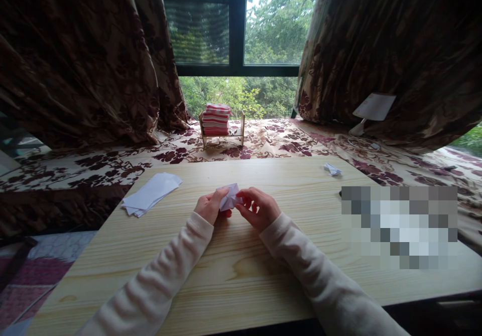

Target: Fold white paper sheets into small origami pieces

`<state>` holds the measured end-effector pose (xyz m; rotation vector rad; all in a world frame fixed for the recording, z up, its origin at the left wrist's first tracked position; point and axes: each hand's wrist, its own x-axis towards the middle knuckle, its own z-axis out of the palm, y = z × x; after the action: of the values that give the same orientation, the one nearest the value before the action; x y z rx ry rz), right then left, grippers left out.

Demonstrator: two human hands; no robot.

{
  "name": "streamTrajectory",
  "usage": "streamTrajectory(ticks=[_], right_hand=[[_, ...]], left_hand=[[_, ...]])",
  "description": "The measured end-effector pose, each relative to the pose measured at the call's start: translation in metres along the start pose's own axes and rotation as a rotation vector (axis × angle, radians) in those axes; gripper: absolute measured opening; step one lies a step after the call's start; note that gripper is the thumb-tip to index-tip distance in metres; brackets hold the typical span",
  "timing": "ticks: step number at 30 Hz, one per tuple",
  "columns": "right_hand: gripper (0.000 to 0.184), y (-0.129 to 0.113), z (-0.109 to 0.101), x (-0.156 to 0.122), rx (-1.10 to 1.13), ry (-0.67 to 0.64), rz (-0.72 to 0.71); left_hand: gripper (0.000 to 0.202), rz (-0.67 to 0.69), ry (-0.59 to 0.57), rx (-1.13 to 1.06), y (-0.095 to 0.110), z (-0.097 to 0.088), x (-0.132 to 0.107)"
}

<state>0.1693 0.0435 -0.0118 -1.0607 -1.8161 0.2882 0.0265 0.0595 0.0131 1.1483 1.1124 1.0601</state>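
Observation:
A small folded piece of white paper (230, 198), creased into angled facets, is held between my two hands above the wooden table (233, 275). My left hand (211, 205) grips its left side, thumb on top and fingers underneath. On the right edge of the paper, my right hand (261, 208) pinches with thumb and forefinger, the other fingers curled. A loose stack of white paper sheets (152, 194) lies on the table to the left. Toward the back right of the table rests another small folded paper piece (332, 170).
Behind the table, a floral-covered ledge (271, 137) carries a small wooden rack (222, 134) with folded red-and-white striped cloths (216, 120). A white-shaded lamp (374, 107) stands at the right by the curtain (376, 39). A blurred-out patch (399, 228) covers something on the table's right.

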Motion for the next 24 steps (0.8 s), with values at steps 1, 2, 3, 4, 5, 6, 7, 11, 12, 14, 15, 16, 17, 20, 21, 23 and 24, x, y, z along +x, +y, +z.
streamTrajectory(ticks=[1, 2, 3, 4, 5, 6, 7, 11, 12, 14, 15, 16, 17, 20, 21, 23, 24], right_hand=[[0.014, 0.0003, 0.0001, -0.0001, -0.003, 0.000, 0.000], [0.014, 0.0005, 0.0002, -0.0001, -0.009, 0.000, -0.001], [0.015, 0.0006, 0.0003, -0.0003, -0.016, 0.000, -0.003], [0.015, 0.0006, 0.0003, -0.0004, -0.026, -0.001, -0.006], [0.015, 0.0006, 0.0003, -0.0005, -0.037, 0.000, -0.007], [0.015, 0.0005, 0.0002, -0.0006, -0.049, 0.003, -0.009], [0.014, 0.0003, 0.0000, -0.0006, -0.059, 0.008, -0.011], [0.012, -0.0015, -0.0015, -0.0005, -0.080, 0.017, -0.012], [0.012, -0.0021, -0.0021, -0.0004, -0.084, 0.015, -0.006], [0.012, -0.0032, -0.0033, -0.0001, -0.094, 0.015, 0.007], [0.012, -0.0036, -0.0037, 0.0001, -0.100, 0.016, 0.011], [0.012, -0.0038, -0.0040, 0.0002, -0.106, 0.018, 0.013], [0.012, -0.0040, -0.0042, 0.0003, -0.113, 0.020, 0.013], [0.012, -0.0041, -0.0039, 0.0003, -0.143, 0.027, 0.018], [0.012, -0.0042, -0.0038, 0.0001, -0.155, 0.029, 0.022], [0.011, -0.0046, -0.0035, -0.0003, -0.175, 0.029, 0.034], [0.011, -0.0050, -0.0034, -0.0005, -0.183, 0.027, 0.042]], left_hand=[[0.034, 0.008, 0.018, 0.002, -0.0007, -0.0001, 0.0003], [0.032, 0.016, 0.036, 0.009, -0.0014, -0.0001, 0.0007], [0.031, 0.021, 0.050, 0.016, -0.0021, -0.0001, 0.0010], [0.031, 0.024, 0.057, 0.021, -0.0028, 0.0000, 0.0014], [0.031, 0.025, 0.058, 0.023, -0.0035, -0.0001, 0.0019], [0.032, 0.030, 0.058, 0.027, -0.0043, -0.0003, 0.0023], [0.032, 0.035, 0.055, 0.036, -0.0050, -0.0006, 0.0027], [0.030, 0.042, 0.053, 0.071, -0.0072, -0.0017, 0.0031], [0.030, 0.035, 0.057, 0.073, -0.0072, -0.0017, 0.0029], [0.027, 0.016, 0.069, 0.071, -0.0070, -0.0012, 0.0022], [0.026, 0.009, 0.073, 0.072, -0.0068, -0.0009, 0.0020], [0.025, 0.005, 0.075, 0.075, -0.0066, -0.0006, 0.0018], [0.024, 0.007, 0.076, 0.079, -0.0066, -0.0005, 0.0018], [0.022, 0.016, 0.074, 0.088, -0.0072, -0.0005, 0.0023], [0.022, 0.017, 0.074, 0.084, -0.0074, -0.0005, 0.0024], [0.021, 0.015, 0.070, 0.068, -0.0074, -0.0001, 0.0022], [0.021, 0.014, 0.065, 0.060, -0.0071, 0.0003, 0.0017]])
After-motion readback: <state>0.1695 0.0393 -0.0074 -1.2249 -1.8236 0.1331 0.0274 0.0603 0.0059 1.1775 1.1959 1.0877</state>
